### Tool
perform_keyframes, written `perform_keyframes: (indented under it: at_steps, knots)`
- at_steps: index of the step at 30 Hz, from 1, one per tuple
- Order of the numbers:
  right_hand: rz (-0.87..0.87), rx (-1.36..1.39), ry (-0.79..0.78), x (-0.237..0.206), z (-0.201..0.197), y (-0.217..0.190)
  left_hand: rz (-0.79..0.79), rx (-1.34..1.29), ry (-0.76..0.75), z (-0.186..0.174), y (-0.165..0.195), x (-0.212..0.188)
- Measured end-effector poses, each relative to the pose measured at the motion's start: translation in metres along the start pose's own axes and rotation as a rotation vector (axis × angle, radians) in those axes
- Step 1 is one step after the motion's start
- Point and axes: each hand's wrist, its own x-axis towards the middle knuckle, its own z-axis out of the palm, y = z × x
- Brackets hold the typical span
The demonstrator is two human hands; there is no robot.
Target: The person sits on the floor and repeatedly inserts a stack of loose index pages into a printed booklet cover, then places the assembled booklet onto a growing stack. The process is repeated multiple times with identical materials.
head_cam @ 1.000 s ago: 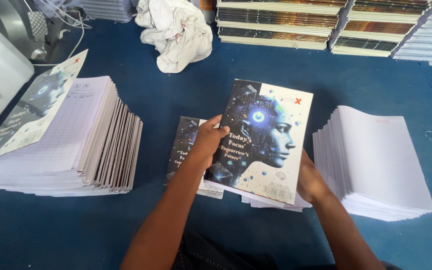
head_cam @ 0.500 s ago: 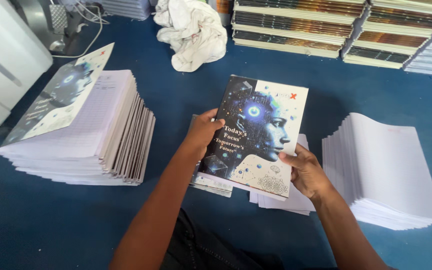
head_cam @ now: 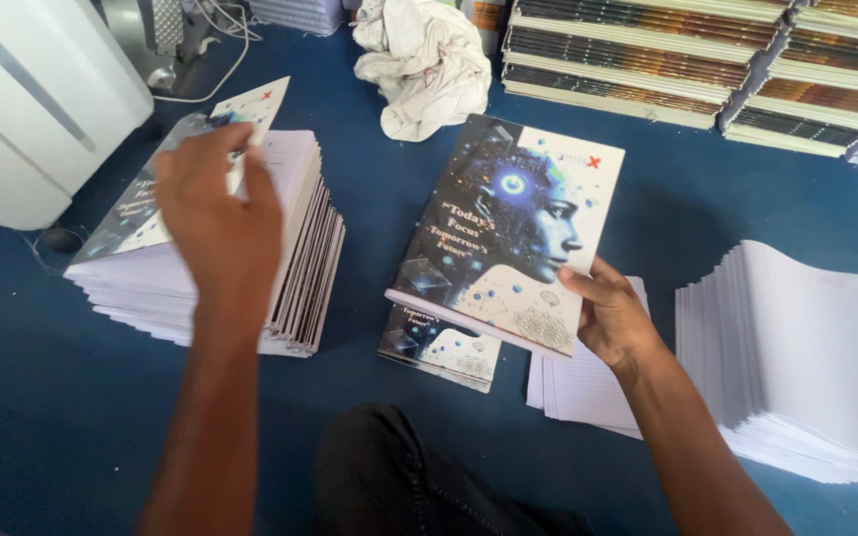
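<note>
Blue carpet lies under everything. The right hand (head_cam: 608, 316) grips a covered notebook (head_cam: 508, 230) by its lower corner, tilted above another cover (head_cam: 441, 345). The left hand (head_cam: 215, 213) reaches over the left stack (head_cam: 285, 260) — fingers loosely curled on its loose cover (head_cam: 141, 203), grip unclear. White page stacks (head_cam: 796, 362) sit right.

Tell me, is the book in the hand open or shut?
Shut. The right hand holds the book by its lower corner, front cover up, pages closed.

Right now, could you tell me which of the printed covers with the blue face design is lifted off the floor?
The one in the right hand: the cover held tilted mid-frame. Another cover lies flat beneath it, and a third tops the left stack under the left hand.
</note>
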Motion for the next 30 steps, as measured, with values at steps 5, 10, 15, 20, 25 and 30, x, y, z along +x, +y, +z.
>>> perform_keyframes:
  at_steps: [5,10,15,20,25,30]
  knots:
    - [-0.011,0.006,-0.066,0.013,0.041,-0.007,-0.084,0.187,-0.097,-0.036,-0.039,-0.015]
    - [-0.040,0.049,-0.176,0.031,0.093,-0.011,-0.211,0.064,-0.165,-0.043,-0.068,-0.034]
    - [-0.035,0.081,-0.252,0.049,0.150,-0.006,-0.267,-0.051,-0.152,-0.046,-0.084,-0.046]
    - [-0.042,0.099,-0.343,0.070,0.210,0.013,-0.732,-0.245,-0.221,-0.059,-0.100,-0.055]
    - [-0.039,0.057,-0.401,0.093,0.275,0.038,-1.056,-0.652,0.030,-0.073,-0.133,-0.054]
    - [0.005,0.015,-0.467,0.109,0.305,0.056,-1.109,-0.775,0.068,-0.069,-0.133,-0.062]
